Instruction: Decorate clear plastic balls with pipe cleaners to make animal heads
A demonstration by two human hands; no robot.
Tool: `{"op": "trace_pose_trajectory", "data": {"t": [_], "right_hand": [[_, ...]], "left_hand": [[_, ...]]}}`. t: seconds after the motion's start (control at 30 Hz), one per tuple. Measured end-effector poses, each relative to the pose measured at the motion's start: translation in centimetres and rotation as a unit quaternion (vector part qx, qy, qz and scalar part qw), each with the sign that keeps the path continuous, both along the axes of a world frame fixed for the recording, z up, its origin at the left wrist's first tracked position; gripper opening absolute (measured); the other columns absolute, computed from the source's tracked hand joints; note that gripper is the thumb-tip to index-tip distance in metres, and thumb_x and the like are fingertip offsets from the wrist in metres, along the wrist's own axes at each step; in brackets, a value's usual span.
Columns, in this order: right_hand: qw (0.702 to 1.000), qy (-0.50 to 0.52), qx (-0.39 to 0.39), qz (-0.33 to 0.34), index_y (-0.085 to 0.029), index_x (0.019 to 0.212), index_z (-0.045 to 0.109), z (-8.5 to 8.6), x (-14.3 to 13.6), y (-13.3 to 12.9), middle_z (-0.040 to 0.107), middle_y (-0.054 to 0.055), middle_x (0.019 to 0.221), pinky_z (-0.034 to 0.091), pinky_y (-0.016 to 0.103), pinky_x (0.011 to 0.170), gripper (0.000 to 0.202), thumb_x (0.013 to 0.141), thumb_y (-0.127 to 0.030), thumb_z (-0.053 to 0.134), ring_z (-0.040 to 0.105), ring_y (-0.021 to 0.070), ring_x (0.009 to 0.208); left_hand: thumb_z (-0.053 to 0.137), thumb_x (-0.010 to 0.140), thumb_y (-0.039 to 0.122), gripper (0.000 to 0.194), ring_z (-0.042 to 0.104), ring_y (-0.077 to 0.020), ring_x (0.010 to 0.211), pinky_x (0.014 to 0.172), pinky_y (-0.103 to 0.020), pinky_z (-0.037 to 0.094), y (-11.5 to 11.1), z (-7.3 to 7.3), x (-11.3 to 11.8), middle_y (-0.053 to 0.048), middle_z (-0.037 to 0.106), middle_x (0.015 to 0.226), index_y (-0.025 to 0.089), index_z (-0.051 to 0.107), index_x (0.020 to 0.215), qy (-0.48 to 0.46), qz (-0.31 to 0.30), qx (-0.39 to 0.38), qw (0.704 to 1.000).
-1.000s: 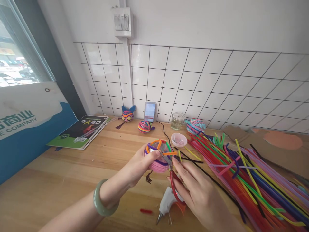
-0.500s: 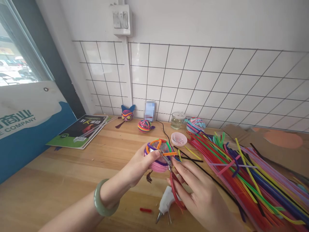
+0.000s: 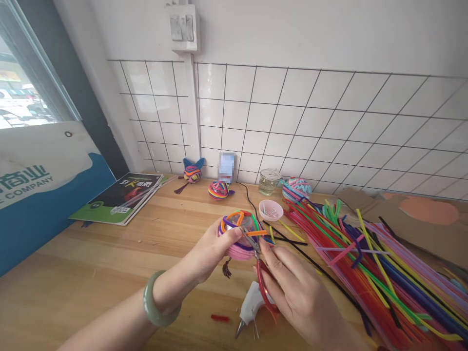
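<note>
My left hand (image 3: 215, 246) is closed round a ball (image 3: 241, 252) wrapped in pink, purple, orange and green pipe cleaners, with a clear part showing on top. The thumb presses near its upper face, and a dark tassel (image 3: 226, 268) hangs below. My right hand (image 3: 298, 280) grips red-handled scissors (image 3: 261, 282), whose blades point up-left over the ball. An orange pipe cleaner end (image 3: 258, 233) sticks out to the right beside the blades. Whether the blades touch it I cannot tell. Beneath the scissors lies a white glue gun (image 3: 251, 303), partly hidden by them.
A heap of coloured pipe cleaners (image 3: 365, 263) covers the right side. Behind the hands stand a pink bowl (image 3: 271, 210), a lidded glass jar (image 3: 269, 182), a phone (image 3: 226, 168) and several wrapped balls (image 3: 219, 190). A magazine (image 3: 124, 200) lies at left; a red scrap (image 3: 220, 318) lies in front.
The scissors and my right hand have shifted very slightly up and left. My left hand keeps its hold on the ball, which has hardly moved.
</note>
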State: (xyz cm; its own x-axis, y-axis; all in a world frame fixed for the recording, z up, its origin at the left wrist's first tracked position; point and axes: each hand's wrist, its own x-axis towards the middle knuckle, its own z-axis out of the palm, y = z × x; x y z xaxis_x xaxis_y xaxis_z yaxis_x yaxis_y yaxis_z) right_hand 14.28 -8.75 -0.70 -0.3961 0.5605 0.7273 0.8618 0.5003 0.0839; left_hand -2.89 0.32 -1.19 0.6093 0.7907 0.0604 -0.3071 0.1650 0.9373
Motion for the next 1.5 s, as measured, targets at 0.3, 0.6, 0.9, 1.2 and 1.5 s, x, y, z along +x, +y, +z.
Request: {"op": "trace_pose_trajectory", "data": {"t": [0.3,0.6,0.9,1.2,1.5], "right_hand": [[0.998,-0.043,0.028,0.021,-0.009,0.129,0.055,0.0,0.0,0.5,0.075,0.012,0.096,0.062,0.032,0.067,0.036,0.096,-0.009,0.04,0.073,0.0218,0.078],[0.983,0.134,-0.114,-0.054,-0.016,0.129,0.057,-0.1,3.3,0.8,0.071,0.013,0.111,0.061,0.029,0.074,0.035,0.097,-0.027,0.046,0.072,0.0217,0.095],[0.888,0.019,-0.389,-0.244,-0.021,0.07,0.068,-6.0,10.3,-1.2,0.071,0.006,0.064,0.048,0.03,0.054,0.023,0.081,-0.015,0.05,0.069,0.0233,0.059],[0.963,0.103,-0.204,-0.146,-0.023,0.094,0.068,-1.7,6.0,-1.1,0.072,0.008,0.096,0.056,0.04,0.079,0.015,0.091,-0.03,0.055,0.069,0.0263,0.093],[0.926,0.338,-0.168,0.02,-0.022,0.082,0.067,3.1,-1.7,0.9,0.07,0.003,0.081,0.057,0.027,0.068,0.01,0.087,-0.029,0.061,0.067,0.0173,0.076]], "left_hand": [[0.063,0.085,0.045,0.04,0.064,-0.0234,0.094,0.088,-0.035,0.048,0.2,0.0,0.1,-0.012,0.069,0.103,0.012,0.063,0.107,0.028,0.01,-0.002,1.0],[0.063,0.085,0.048,0.044,0.064,-0.0245,0.099,0.086,-0.035,0.05,0.7,0.0,0.0,-0.01,0.069,0.108,0.016,0.061,0.115,0.031,0.014,-0.045,0.998],[0.068,0.08,0.048,0.049,0.066,-0.0254,0.1,0.086,-0.034,0.05,0.7,0.3,-0.3,-0.012,0.07,0.111,0.015,0.061,0.115,0.048,0.054,-0.019,0.997],[0.075,0.072,0.049,0.061,0.064,-0.0272,0.104,0.092,-0.038,0.05,-0.2,1.1,0.1,-0.015,0.068,0.113,0.013,0.054,0.117,0.088,0.083,0.076,0.99],[0.078,0.069,0.045,0.063,0.068,-0.0271,0.093,0.073,-0.036,0.058,-1.2,1.6,0.3,-0.012,0.069,0.105,0.018,0.048,0.118,0.054,0.074,0.063,0.994]]}}
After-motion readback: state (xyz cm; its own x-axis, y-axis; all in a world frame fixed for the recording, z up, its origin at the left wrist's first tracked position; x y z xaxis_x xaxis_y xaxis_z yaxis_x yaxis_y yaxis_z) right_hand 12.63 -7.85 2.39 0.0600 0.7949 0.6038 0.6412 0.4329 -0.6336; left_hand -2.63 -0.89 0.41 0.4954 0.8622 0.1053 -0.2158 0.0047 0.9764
